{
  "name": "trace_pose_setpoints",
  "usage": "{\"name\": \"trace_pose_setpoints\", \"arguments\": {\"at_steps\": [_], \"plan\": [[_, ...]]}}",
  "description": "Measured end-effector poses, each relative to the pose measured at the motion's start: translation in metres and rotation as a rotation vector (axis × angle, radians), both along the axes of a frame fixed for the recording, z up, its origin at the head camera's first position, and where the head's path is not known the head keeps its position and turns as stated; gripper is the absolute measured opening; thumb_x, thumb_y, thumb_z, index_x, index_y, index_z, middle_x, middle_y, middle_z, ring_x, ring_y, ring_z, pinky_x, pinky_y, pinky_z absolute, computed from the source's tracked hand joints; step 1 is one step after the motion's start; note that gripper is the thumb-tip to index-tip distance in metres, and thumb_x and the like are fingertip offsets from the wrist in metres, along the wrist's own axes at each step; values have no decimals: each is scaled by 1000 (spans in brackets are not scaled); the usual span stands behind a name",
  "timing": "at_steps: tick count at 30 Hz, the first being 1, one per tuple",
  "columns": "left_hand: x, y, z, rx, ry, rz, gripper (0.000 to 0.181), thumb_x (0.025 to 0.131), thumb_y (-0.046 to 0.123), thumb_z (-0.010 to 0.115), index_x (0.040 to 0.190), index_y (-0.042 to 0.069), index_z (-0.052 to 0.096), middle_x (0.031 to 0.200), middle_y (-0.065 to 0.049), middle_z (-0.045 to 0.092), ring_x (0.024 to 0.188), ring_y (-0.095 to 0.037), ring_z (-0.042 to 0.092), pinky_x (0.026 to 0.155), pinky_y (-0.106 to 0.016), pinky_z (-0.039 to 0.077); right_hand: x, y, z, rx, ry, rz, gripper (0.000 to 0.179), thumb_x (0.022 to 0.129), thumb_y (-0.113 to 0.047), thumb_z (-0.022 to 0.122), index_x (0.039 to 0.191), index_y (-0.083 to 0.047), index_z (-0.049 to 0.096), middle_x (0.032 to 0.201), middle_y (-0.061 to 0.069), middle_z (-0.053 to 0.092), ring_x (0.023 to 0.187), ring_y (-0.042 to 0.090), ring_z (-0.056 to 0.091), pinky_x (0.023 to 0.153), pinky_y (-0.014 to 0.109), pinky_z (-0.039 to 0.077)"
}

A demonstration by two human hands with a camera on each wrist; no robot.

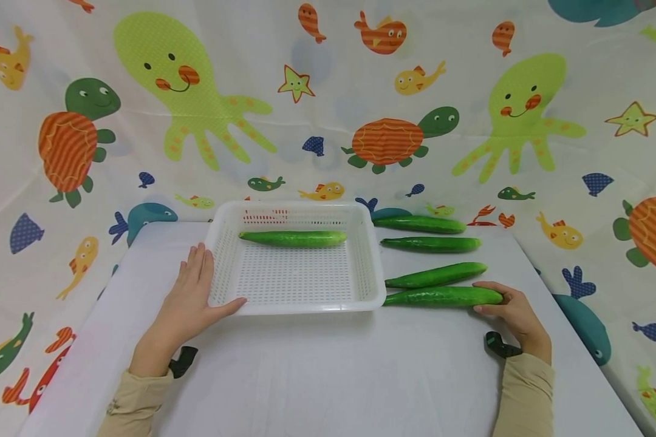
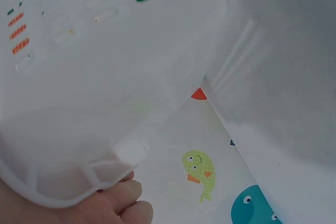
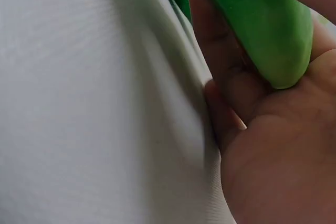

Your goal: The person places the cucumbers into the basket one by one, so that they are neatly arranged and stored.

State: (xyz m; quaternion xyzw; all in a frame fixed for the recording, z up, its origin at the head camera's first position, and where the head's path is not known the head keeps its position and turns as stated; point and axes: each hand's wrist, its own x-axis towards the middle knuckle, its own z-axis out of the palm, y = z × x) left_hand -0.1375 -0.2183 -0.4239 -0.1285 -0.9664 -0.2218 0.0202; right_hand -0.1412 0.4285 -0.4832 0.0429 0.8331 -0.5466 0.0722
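A white plastic basket (image 1: 295, 306) with perforated sides stands on the table, one green cucumber (image 1: 292, 239) lying crosswise inside it. My left hand (image 1: 192, 297) rests against the basket's left side, fingers straight and thumb along the front rim; in the left wrist view its fingertips (image 2: 137, 212) show beside the rim. On the right, my right hand (image 1: 511, 309) grips the right end of the nearest cucumber (image 1: 443, 296) between thumb and fingers. That cucumber's pale end (image 3: 286, 61) sits inside the hand in the right wrist view.
Three more cucumbers lie behind the gripped one: a near one (image 1: 437, 275), a middle one (image 1: 430, 244) and a far one (image 1: 420, 224). Their left ends lie close to the basket's right side. A cloth (image 1: 328, 109) printed with sea animals hangs behind the white table (image 1: 328, 376).
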Motion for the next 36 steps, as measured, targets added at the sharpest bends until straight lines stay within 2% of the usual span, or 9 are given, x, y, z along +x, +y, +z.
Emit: {"name": "trace_pose_setpoints", "arguments": {"at_steps": [9,16,26,31,36], "plan": [[-1,1,0,-1,12,-7,122,84,60,69,152,-14,-1,162,-26,-12,149,-40,-13,120,-52,-6,5,-1,5,-86,46,-7,48,86,-3,76,133,-8,62,116,-15,56,104,9,48,84,14,46],[-1,2,0,3,8,-8,122,84,57,71,152,-13,-2,162,-27,-12,149,-40,-14,119,-52,-6,6,-1,6,-216,85,-22,47,87,6,70,131,-8,64,117,-12,56,100,7,51,81,14,50],[-2,1,-2,-2,13,-9,123,84,60,69,152,-13,-2,162,-24,-15,149,-40,-14,119,-53,-6,6,-1,5,-407,156,10,48,89,16,61,133,-2,61,121,-5,55,97,8,55,81,16,52],[-2,1,-2,-5,21,-10,122,84,57,71,152,-13,-1,162,-27,-11,149,-40,-14,119,-52,-6,5,-3,10,-522,195,18,48,90,19,55,134,0,60,125,-3,57,100,8,58,84,17,53],[-2,0,-2,-7,24,-9,122,83,58,71,152,-14,0,161,-28,-10,149,-40,-13,119,-52,-6,5,-6,17,-561,247,-11,46,90,21,54,132,1,61,124,0,58,102,9,58,85,18,53]]}}
